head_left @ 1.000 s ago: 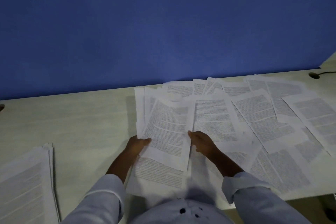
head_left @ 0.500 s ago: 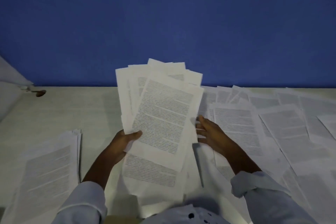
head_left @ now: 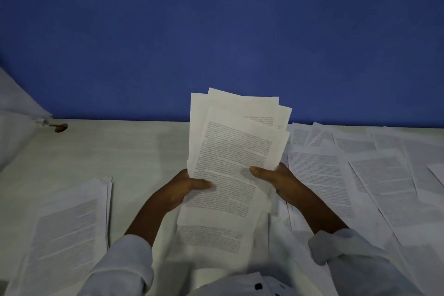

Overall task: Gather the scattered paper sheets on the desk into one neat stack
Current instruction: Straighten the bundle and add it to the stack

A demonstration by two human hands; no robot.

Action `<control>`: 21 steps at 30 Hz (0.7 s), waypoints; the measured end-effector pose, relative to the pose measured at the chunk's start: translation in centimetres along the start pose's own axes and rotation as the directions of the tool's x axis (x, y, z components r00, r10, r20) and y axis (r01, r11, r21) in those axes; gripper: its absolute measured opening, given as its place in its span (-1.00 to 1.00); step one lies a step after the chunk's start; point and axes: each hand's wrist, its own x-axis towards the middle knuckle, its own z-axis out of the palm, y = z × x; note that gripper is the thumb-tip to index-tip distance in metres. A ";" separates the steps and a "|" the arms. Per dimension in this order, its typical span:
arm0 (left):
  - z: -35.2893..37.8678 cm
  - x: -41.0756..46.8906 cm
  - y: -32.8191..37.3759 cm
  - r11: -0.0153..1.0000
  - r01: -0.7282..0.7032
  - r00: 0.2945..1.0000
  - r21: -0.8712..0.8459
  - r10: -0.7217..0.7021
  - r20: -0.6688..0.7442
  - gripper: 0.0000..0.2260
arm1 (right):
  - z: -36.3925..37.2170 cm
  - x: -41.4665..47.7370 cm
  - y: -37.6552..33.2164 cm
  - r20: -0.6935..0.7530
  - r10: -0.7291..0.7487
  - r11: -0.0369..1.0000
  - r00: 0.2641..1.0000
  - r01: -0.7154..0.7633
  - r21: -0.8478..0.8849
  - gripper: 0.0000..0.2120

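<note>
A stack (head_left: pixel 72 228) lies at the desk's (head_left: pixel 144 146) front left; loose sheets (head_left: pixel 360 175) cover its right. Left hand (head_left: pixel 177 190) and right hand (head_left: pixel 278 180) grip a fanned sheaf (head_left: pixel 235 151) between them.

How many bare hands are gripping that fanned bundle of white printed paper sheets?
2. The left hand grips the fanned bundle of white printed paper sheets at its lower left edge; the right hand pinches its right edge. No other hand shows.

White sheets (head_left: pixel 230 151) (black print lines), blue wall (head_left: pixel 216 31), seemingly cream desk (head_left: pixel 108 151).
</note>
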 end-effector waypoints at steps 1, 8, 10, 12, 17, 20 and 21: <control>0.1 0.2 -0.1 1.000 -0.008 1.000 -0.006 0.007 -0.019 -0.54 | -0.1 -0.3 0.1 0.045 0.016 1.000 0.999 -0.015 -0.020 -0.47; 1.2 1.2 -1.9 0.998 0.024 0.992 -0.050 -0.030 -0.119 -0.62 | 0.5 -1.7 2.9 -0.167 0.029 0.963 0.985 0.017 0.268 -0.28; 1.4 1.0 -2.6 0.995 0.021 0.996 -0.095 -0.030 -0.087 -0.60 | 1.0 -2.6 4.1 -0.189 0.050 0.974 0.981 -0.006 0.225 -0.37; 1.4 0.7 -3.5 0.994 0.060 0.997 -0.093 -0.063 -0.036 -0.59 | 1.6 -3.4 5.2 -0.206 0.077 0.984 0.976 -0.041 0.173 -0.46; 1.4 0.2 -5.5 0.993 0.115 0.989 -0.010 -0.116 -0.091 -0.51 | 1.8 -4.1 6.2 -0.222 0.117 0.982 0.968 -0.079 0.171 -0.66; 1.6 0.0 -5.7 0.972 0.146 0.987 -0.185 -0.156 -0.043 -0.65 | 1.7 -4.0 6.3 -0.262 0.154 0.954 0.953 -0.075 0.289 -0.62; 1.8 -0.1 -5.5 0.966 0.166 0.986 -0.196 -0.168 0.008 -0.66 | 1.8 -4.0 6.4 -0.253 0.162 0.953 0.954 -0.085 0.291 -0.61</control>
